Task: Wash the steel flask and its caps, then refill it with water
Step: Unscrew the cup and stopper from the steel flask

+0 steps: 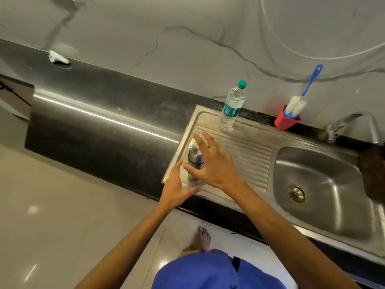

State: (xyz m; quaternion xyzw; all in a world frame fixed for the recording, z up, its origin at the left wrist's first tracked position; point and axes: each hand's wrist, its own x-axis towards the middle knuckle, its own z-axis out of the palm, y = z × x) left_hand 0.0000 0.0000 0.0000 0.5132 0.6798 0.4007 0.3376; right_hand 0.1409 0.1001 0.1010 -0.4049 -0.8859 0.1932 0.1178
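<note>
Steel flask (194, 158) upright on draining board (245, 155), cap on, dark band. Left hand (177, 187) and right hand (210, 163) spread wide around it, gripping nothing. Water bottle (232, 107), brush holder (287, 119) behind.

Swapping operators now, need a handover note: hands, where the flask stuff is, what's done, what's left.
Left hand: open, beside the steel flask, low on its left side; contact unclear.
Right hand: open, fingers spread over the flask, no grip.
Flask stands upright on the drainboard, cap on.
Bottle brush in the red holder behind the sink; tap shows no water running; plastic water bottle capped at the drainboard's back.
Done: nothing visible.
Left: uncap, wash flask and caps, refill.
</note>
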